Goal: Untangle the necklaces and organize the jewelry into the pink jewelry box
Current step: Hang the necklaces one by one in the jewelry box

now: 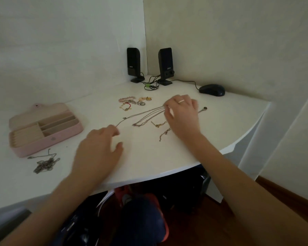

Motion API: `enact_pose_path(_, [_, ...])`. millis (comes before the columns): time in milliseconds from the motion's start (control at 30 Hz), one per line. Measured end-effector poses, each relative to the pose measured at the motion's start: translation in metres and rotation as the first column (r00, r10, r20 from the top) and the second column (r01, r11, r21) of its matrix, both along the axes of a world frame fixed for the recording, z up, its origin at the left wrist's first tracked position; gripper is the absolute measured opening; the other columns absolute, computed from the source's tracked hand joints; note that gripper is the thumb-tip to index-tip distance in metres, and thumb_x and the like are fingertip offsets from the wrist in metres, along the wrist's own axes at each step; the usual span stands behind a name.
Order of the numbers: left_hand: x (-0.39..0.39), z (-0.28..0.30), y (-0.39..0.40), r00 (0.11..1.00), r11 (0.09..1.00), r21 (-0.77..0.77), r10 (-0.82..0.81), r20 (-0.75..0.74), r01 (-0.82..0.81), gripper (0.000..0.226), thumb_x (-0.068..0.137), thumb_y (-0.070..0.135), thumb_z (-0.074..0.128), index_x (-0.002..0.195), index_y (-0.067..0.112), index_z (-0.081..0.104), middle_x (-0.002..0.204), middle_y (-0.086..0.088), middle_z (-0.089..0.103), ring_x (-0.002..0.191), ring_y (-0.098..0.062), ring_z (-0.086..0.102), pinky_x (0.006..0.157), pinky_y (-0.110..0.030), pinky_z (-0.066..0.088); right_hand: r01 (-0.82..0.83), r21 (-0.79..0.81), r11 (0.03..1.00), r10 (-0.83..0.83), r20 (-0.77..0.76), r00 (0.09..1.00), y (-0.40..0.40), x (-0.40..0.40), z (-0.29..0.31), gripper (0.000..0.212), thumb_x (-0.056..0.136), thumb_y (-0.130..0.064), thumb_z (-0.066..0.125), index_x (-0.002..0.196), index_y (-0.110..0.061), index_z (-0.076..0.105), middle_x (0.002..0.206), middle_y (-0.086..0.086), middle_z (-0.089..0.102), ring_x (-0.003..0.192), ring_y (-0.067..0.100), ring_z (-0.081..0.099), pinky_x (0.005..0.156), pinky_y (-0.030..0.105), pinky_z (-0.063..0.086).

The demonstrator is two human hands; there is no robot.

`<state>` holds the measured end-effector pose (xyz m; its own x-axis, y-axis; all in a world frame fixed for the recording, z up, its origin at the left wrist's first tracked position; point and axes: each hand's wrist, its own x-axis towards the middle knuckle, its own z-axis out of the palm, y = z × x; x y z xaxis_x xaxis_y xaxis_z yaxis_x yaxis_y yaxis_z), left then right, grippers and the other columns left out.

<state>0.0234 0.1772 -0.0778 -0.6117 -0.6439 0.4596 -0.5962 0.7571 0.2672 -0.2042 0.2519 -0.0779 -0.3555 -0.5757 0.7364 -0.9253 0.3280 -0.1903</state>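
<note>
- My left hand [98, 148]: fingertips pinching the thin chain's near end
- Silver necklaces [146, 116], fanned across the desk [220, 125]: light, limp, snag-prone; best held at ends or clasps
- My right hand [181, 112]: fingers curled, pinning the gathered strands
- Pink jewelry box [43, 129]: open, far left

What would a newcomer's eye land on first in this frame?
Most likely the silver chains fanned across the middle of the white table, pinched at one end by the left hand and gathered under the right hand. Next, the open pink jewelry box at the left, with a tangled chain heap lying just in front of it.
</note>
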Motion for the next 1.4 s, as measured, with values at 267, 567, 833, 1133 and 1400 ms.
enact_pose_path(267, [0.124,0.024,-0.042,0.882,0.919,0.248,0.178,0.436,-0.308,0.032,0.09,0.033,0.058,0.119,0.019,0.06,0.121,-0.007,0.062,0.097,-0.021,0.056,0.082,-0.029,0.04,-0.716,0.257,0.649,0.627,0.353,0.695,-0.067,0.146,0.011,0.039,0.089,-0.028,0.064,0.127,-0.02,0.059,0.128,0.0,0.06,0.118,0.019,0.049,0.098,0.034,0.038])
enact_pose_path(567, [0.164,-0.009,-0.082,0.982,0.976,0.165,0.16,-0.097,-0.143,0.013,0.084,0.013,0.065,0.079,0.025,0.067,0.082,0.01,0.066,0.072,0.0,0.056,0.063,-0.007,0.034,-0.864,0.202,0.461,0.614,0.631,0.474,-0.13,0.21,0.003,0.017,0.078,-0.018,0.075,0.095,-0.014,0.076,0.091,-0.002,0.069,0.077,0.012,0.056,0.067,0.022,0.044])
enact_pose_path(833, [0.17,-0.004,-0.128,0.424,0.62,0.665,0.515,-0.745,0.415,0.02,0.088,0.004,0.037,0.073,0.008,0.051,0.06,-0.003,0.067,0.062,-0.016,0.068,0.063,-0.028,0.054,-0.784,-0.299,0.544,0.532,0.845,0.047,-0.164,0.233,0.004,0.005,0.089,-0.01,0.063,0.093,-0.011,0.066,0.072,-0.006,0.068,0.061,0.003,0.062,0.059,0.014,0.05])
enact_pose_path(1133, [0.17,-0.006,-0.11,0.666,0.735,0.648,0.383,-0.64,0.2,0.024,0.093,0.02,0.049,0.069,0.017,0.051,0.045,0.011,0.035,0.041,-0.009,0.027,0.038,-0.019,0.025,-0.676,-0.503,0.539,0.387,0.86,-0.331,-0.162,0.227,0.009,0.017,0.092,-0.005,0.049,0.082,-0.016,0.057,0.071,-0.002,0.064,0.061,0.009,0.056,0.049,0.02,0.042])
enact_pose_path(1400, [0.163,-0.005,-0.092,0.855,0.984,0.171,0.137,-0.5,-0.057,0.014,0.078,0.034,0.073,0.091,0.031,0.067,0.1,0.01,0.06,0.104,-0.011,0.05,0.088,-0.025,0.039,-0.804,-0.407,0.433,0.44,0.874,-0.206,-0.153,0.228,0.005,0.019,0.094,-0.023,0.056,0.079,-0.016,0.065,0.069,-0.003,0.06,0.063,0.008,0.05,0.054,0.018,0.038])
